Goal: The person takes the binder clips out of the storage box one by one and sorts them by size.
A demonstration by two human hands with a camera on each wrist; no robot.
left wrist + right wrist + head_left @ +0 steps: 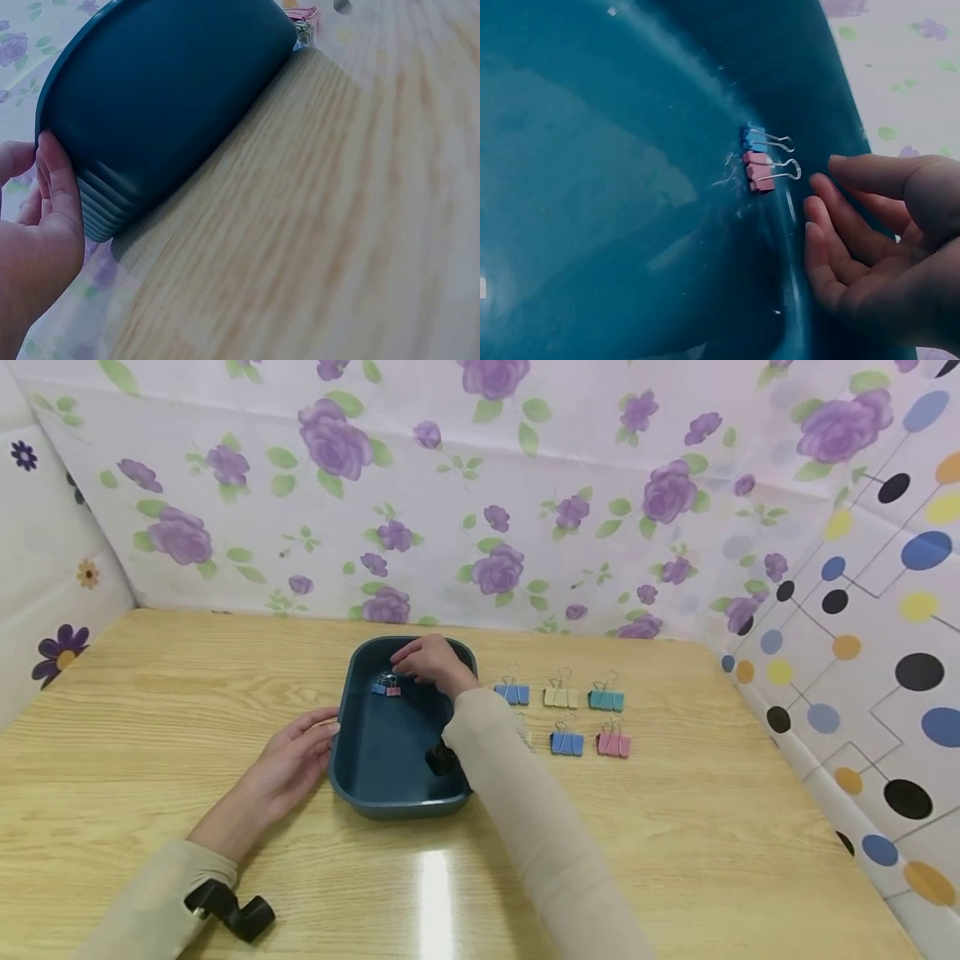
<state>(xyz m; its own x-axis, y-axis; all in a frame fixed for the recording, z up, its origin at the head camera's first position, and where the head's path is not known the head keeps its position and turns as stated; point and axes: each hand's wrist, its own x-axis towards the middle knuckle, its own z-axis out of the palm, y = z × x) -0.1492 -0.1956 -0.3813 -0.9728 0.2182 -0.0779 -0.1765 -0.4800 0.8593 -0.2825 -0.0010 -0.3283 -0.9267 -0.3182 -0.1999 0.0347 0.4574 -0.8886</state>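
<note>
A dark teal plastic bin (pixel 390 811) stands on the wooden table. Inside, near its far left corner, a small blue binder clip (pixel 754 138) and a small pink binder clip (pixel 760 175) sit side by side with silver handles raised. My right hand (pixel 431 662) hangs over the bin's far end, just right of these clips. In the right wrist view its fingers (pixel 819 255) are loosely bent with nothing between them. My left hand (pixel 294 762) touches the bin's left side, its fingertips (pixel 54 150) at the outer wall by the rim.
Right of the bin, binder clips lie in two rows: blue (pixel 512 694), yellow (pixel 560 697) and teal (pixel 606 700) behind; blue (pixel 567 743) and pink (pixel 613 744) in front, beside one mostly hidden by my right sleeve (pixel 517 785). Patterned cloth (pixel 450 527) borders the table.
</note>
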